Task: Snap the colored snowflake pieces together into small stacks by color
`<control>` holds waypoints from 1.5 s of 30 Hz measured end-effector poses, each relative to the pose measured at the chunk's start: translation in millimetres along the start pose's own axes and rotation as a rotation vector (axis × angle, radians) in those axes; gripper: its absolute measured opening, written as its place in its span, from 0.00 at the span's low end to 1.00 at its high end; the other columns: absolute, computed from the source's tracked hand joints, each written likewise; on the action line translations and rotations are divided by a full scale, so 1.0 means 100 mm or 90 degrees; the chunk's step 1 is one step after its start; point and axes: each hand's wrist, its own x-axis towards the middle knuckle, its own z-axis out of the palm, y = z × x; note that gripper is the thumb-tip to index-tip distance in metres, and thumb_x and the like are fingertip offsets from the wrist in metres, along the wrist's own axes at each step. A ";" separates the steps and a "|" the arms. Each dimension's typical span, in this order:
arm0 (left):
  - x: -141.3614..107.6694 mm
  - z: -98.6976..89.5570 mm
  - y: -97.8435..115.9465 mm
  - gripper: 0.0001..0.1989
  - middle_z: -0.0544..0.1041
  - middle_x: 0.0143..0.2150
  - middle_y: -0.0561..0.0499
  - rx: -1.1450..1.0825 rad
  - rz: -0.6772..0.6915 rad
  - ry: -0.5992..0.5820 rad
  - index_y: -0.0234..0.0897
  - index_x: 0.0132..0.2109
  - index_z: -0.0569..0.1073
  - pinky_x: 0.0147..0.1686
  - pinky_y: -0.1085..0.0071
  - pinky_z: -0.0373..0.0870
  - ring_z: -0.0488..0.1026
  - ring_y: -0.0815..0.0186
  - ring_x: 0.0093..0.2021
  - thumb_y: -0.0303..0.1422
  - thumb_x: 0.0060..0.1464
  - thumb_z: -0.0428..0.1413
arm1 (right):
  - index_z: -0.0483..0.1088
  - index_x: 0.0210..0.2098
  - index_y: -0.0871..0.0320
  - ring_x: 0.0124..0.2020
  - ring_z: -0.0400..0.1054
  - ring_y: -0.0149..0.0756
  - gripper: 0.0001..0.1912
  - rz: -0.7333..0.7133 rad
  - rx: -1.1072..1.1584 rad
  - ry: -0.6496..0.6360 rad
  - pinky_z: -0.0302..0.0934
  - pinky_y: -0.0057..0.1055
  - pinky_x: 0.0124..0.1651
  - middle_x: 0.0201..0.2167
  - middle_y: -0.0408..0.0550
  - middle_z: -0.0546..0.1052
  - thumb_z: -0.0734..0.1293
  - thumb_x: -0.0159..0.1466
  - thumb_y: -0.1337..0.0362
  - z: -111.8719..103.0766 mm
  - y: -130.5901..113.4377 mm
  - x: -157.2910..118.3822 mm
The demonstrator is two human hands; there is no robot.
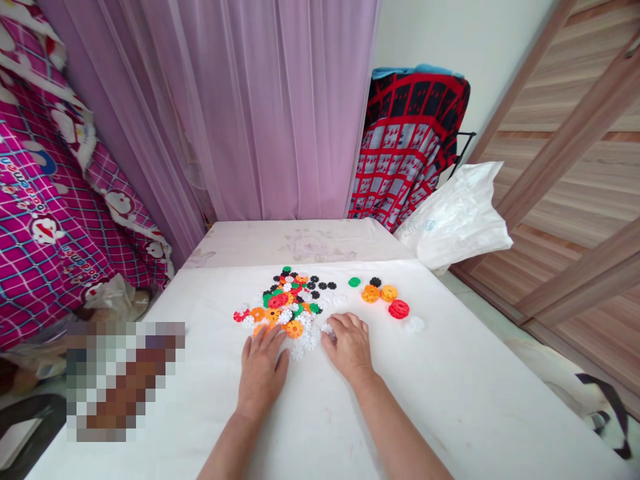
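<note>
A loose heap of plastic snowflake-shaped interlocking discs [285, 307] in red, orange, green, black and white lies on a white-covered table top [450, 400]. My left hand [261, 370] rests flat at the heap's front edge, fingers spread, holding nothing. My right hand [350, 347] lies palm down to its right, with its fingertips on or against white discs [311, 340]. A small group of separate discs sits to the right: a green disc [354, 282], a black disc [375, 282], two orange discs [379, 293] and a red stack [399, 309].
A pale pink cover [300, 243] lies along the far edge. A white plastic bag [457, 217] and a red-and-black cloth [410, 147] stand beyond it. Pink patterned bedding [50, 200] and a pixelated patch [125, 380] lie left; a wood-grain door [565, 167] stands right.
</note>
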 end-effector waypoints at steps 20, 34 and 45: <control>0.00 0.00 -0.02 0.20 0.69 0.64 0.51 -0.007 0.001 -0.005 0.47 0.58 0.71 0.64 0.47 0.52 0.59 0.54 0.67 0.34 0.61 0.47 | 0.75 0.38 0.55 0.43 0.68 0.43 0.16 0.222 0.112 0.195 0.60 0.39 0.49 0.38 0.50 0.78 0.63 0.61 0.52 -0.17 0.83 -0.17; 0.00 -0.03 0.01 0.20 0.68 0.64 0.51 -0.002 -0.002 -0.019 0.46 0.58 0.71 0.64 0.46 0.51 0.58 0.53 0.67 0.34 0.61 0.47 | 0.75 0.40 0.53 0.44 0.65 0.40 0.10 0.087 0.024 0.025 0.55 0.35 0.47 0.43 0.47 0.77 0.66 0.61 0.59 -0.14 0.55 -0.06; -0.01 -0.03 0.01 0.20 0.68 0.64 0.50 -0.005 -0.004 -0.012 0.46 0.58 0.71 0.64 0.47 0.51 0.59 0.54 0.67 0.34 0.61 0.47 | 0.75 0.41 0.52 0.46 0.65 0.40 0.09 0.094 -0.009 -0.018 0.54 0.36 0.46 0.45 0.46 0.77 0.67 0.61 0.60 -0.17 0.52 -0.06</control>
